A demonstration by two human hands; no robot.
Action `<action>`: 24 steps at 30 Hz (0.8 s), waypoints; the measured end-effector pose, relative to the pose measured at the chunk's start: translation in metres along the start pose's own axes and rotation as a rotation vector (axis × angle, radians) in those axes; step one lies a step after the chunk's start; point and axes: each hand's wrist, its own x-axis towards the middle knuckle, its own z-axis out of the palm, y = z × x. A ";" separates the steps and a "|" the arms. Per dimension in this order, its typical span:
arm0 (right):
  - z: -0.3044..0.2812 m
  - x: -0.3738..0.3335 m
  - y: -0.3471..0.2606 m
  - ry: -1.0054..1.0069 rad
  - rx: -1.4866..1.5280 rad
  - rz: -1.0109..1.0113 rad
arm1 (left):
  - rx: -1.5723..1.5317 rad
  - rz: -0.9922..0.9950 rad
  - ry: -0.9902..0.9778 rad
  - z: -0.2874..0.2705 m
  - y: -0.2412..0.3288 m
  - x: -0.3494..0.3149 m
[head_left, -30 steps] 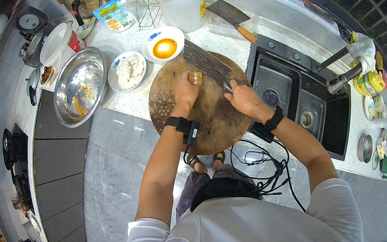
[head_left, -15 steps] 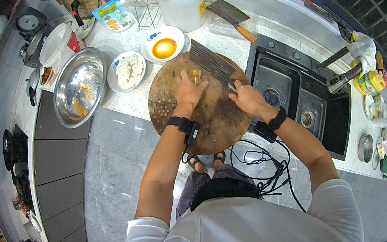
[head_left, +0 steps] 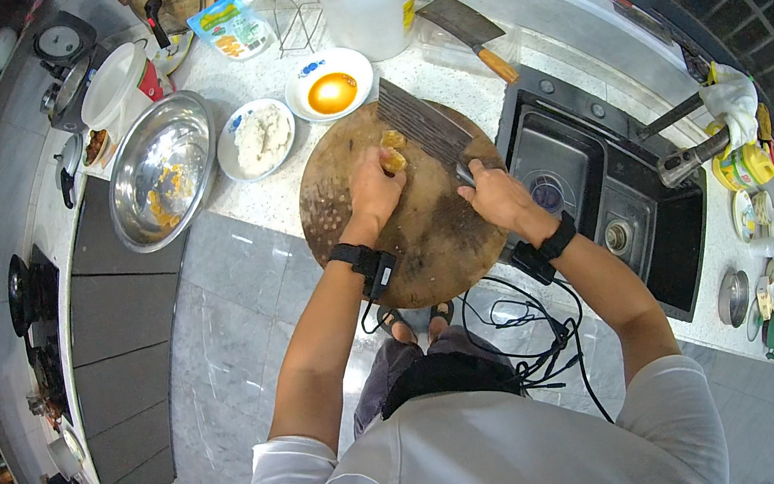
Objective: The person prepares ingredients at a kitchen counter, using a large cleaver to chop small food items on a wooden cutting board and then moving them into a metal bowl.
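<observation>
A round wooden chopping board (head_left: pixel 409 254) lies in front of me on the counter. My left hand (head_left: pixel 375 191), over its left half, is closed with the fingertips pinching a yellowish food piece (head_left: pixel 393 161). Just beyond it on the board is a second yellowish piece (head_left: pixel 393 139), between that hand and the blade. My right hand (head_left: pixel 502 201) is wrapped round the handle of a cleaver (head_left: pixel 424 125). Its dark, streaked blade slants up and left over the far right of the board. What exactly the food is, I cannot tell.
Behind the board stand a bowl with amber liquid (head_left: pixel 371 77), a bowl of white paste (head_left: pixel 293 145) and a steel basin (head_left: pixel 132 196). A second cleaver (head_left: pixel 464 22) lies at the back. The sink (head_left: pixel 552 135) borders the board's right. Black cables (head_left: pixel 554 337) hang near my legs.
The yellowish lump now shows as two separate pieces. My left thumb has drawn in from stretched out, and the fingers pinch the nearer piece. My right hand and the cleaver have hardly moved.
</observation>
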 end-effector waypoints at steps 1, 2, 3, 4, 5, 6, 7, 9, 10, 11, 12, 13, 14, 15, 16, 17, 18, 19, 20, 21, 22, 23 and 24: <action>0.000 -0.001 -0.002 -0.002 -0.015 -0.014 | 0.017 0.002 0.006 0.000 0.001 -0.001; 0.001 -0.003 -0.005 -0.003 -0.028 -0.027 | 0.037 0.009 0.036 0.000 0.001 -0.003; 0.001 -0.004 -0.007 0.003 -0.039 -0.044 | 0.058 0.018 0.066 0.001 0.001 -0.006; 0.002 -0.005 -0.009 0.002 -0.041 -0.051 | 0.078 0.027 0.095 0.002 0.001 -0.008; 0.003 -0.006 -0.011 0.008 -0.042 -0.065 | 0.076 0.015 0.093 0.003 0.000 -0.011; 0.004 -0.007 -0.013 0.009 -0.045 -0.075 | 0.073 0.004 0.090 0.004 -0.001 -0.013; 0.005 -0.007 -0.014 0.001 -0.048 -0.084 | 0.073 -0.002 0.095 0.005 -0.003 -0.014; 0.006 -0.008 -0.015 -0.015 -0.060 -0.094 | 0.082 0.018 0.128 0.007 -0.005 -0.014; 0.006 -0.008 -0.015 -0.016 -0.056 -0.089 | 0.087 0.029 0.148 0.008 -0.006 -0.014; 0.007 -0.008 -0.015 -0.010 -0.051 -0.085 | 0.062 0.015 0.137 0.008 -0.007 -0.013; 0.008 -0.008 -0.014 -0.001 -0.043 -0.086 | 0.038 0.000 0.126 0.007 -0.008 -0.013; 0.009 -0.007 -0.013 0.002 -0.040 -0.077 | 0.013 -0.014 0.114 0.007 -0.009 -0.012; 0.009 -0.006 -0.012 0.009 -0.034 -0.074 | 0.021 -0.050 0.038 0.005 -0.009 -0.011; 0.009 -0.005 -0.010 0.017 -0.029 -0.068 | 0.029 -0.085 -0.039 0.002 -0.010 -0.011; 0.009 -0.005 -0.009 0.017 -0.032 -0.066 | 0.037 -0.119 -0.116 0.000 -0.010 -0.011; 0.008 -0.005 -0.007 0.018 -0.037 -0.063 | 0.051 -0.100 -0.091 -0.001 -0.009 -0.011; 0.008 -0.005 -0.007 0.019 -0.044 -0.053 | 0.067 -0.080 -0.066 -0.003 -0.008 -0.012; 0.007 -0.005 -0.007 0.017 -0.042 -0.061 | 0.079 -0.082 -0.062 -0.004 -0.006 -0.012; 0.006 -0.006 -0.007 0.017 -0.042 -0.061 | 0.107 -0.066 -0.030 -0.004 -0.004 -0.012; 0.005 -0.007 -0.007 0.013 -0.045 -0.057 | 0.132 -0.075 -0.021 -0.004 -0.001 -0.014; 0.003 -0.007 -0.008 0.008 -0.038 -0.055 | 0.154 -0.072 0.002 -0.004 0.001 -0.016; 0.002 -0.008 -0.010 0.000 -0.033 -0.049 | 0.184 -0.086 0.011 -0.003 0.004 -0.016; 0.002 -0.008 -0.011 -0.008 -0.028 -0.043 | 0.211 -0.087 0.032 -0.002 0.006 -0.016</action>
